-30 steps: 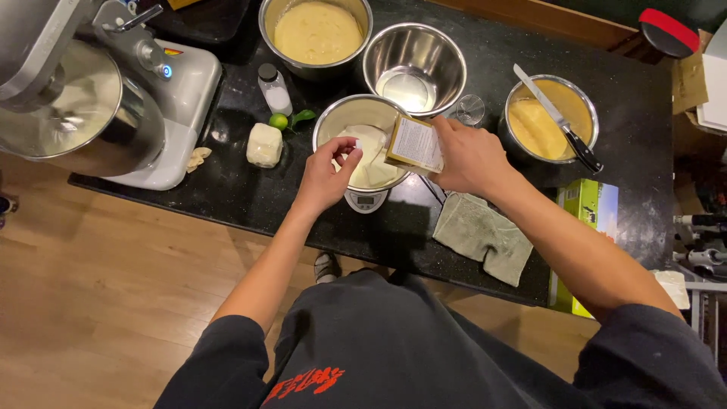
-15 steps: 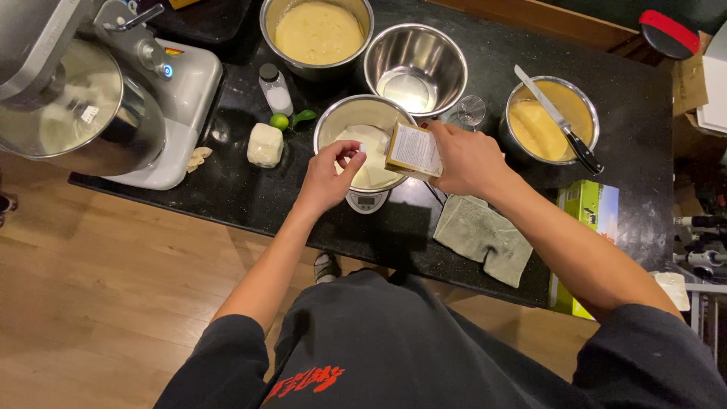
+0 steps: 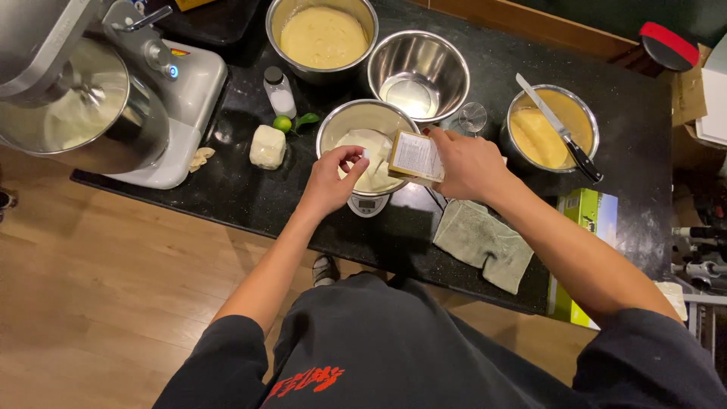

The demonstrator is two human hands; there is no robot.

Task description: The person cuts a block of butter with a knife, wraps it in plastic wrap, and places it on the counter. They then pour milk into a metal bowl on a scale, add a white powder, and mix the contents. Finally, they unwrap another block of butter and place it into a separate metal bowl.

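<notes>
Gripping a tan packet (image 3: 415, 157) in the right hand (image 3: 469, 163), tilted over the steel bowl (image 3: 362, 123) near the surface's front edge; left hand (image 3: 329, 182) pinches white stuff (image 3: 365, 155) beside it.

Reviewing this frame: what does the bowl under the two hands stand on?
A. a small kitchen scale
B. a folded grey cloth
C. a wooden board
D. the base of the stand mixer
A: the steel bowl of white blocks sits on a small kitchen scale, whose display pokes out at the near rim.

Left hand (image 3: 327, 182) pinching, right hand (image 3: 469, 163) clasped.
</notes>
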